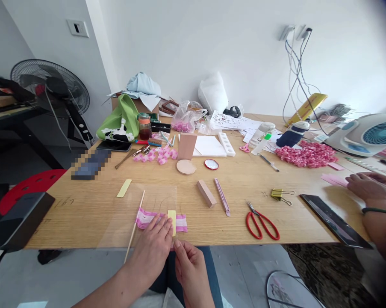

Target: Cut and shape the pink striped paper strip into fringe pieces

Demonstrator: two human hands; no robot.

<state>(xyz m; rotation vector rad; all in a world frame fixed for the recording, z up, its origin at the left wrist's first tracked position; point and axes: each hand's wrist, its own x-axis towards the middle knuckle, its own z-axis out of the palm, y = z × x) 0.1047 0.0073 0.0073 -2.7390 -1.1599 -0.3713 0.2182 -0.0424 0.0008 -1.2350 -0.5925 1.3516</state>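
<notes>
My left hand (156, 239) lies with its fingers stretched flat over a pink-and-white striped strip of fabric (181, 223) near the table's front edge. By its fingertips a yellow paper strip (172, 216) lies across the fabric. A thin wooden stick (135, 222) slants past the fabric's left end and over the table edge. Under these lies a clear plastic sheet (116, 226). Just right of my left hand, at the table edge, my right hand (191, 265) is closed in a pinch; what it holds, if anything, I cannot make out.
Red-handled scissors (262, 222), a pink craft knife (222, 196), a wooden block (206, 193) and a gold binder clip (281, 196) lie to the right. Another person's hands (369, 186) work at the far right beside a dark tablet-like slab (335, 220). Pink flower pieces (160, 155) lie farther back.
</notes>
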